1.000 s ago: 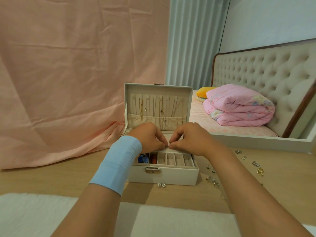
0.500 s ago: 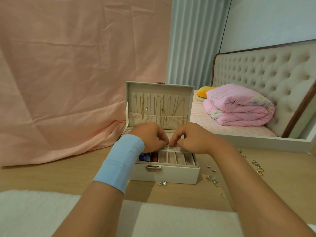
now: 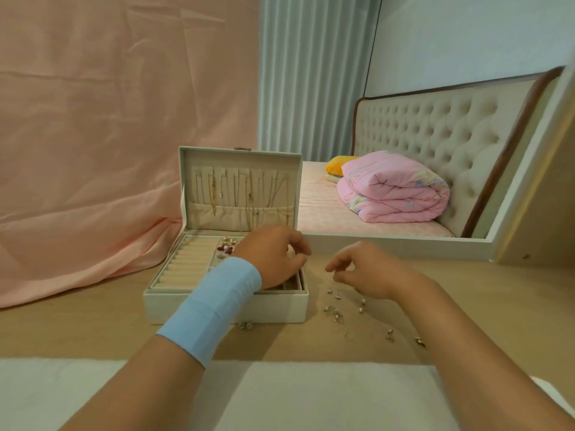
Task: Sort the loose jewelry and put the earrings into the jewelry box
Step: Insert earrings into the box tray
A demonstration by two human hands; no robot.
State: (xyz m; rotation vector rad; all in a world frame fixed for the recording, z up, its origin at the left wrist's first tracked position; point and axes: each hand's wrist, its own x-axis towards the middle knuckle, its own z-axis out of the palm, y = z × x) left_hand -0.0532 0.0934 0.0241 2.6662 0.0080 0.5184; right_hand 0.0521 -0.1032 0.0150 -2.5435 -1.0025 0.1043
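The white jewelry box [image 3: 224, 306] stands open on the wooden surface, with gold necklaces [image 3: 249, 197] hanging inside its upright lid. Red and pearl pieces [image 3: 225, 247] lie in a back compartment beside the ring rolls. My left hand [image 3: 273, 256], with a blue band on the wrist, hovers over the right side of the box with curled fingers; whether they pinch anything is hidden. My right hand [image 3: 367, 272] is to the right of the box, fingers loosely curled with nothing visible in them, just above several loose earrings [image 3: 334, 312]. A small pair [image 3: 245, 325] lies in front of the box.
More loose pieces [image 3: 389, 334] are scattered to the right on the wood. A white fluffy mat [image 3: 62, 393] covers the near edge. Pink cloth [image 3: 93, 150] hangs behind the box. A white frame [image 3: 404, 244] runs behind my right hand, with a bed and pink quilt [image 3: 395, 191] beyond.
My right hand has left the box and moved right, over the loose earrings. My left hand stays above the box. The view has shifted right.
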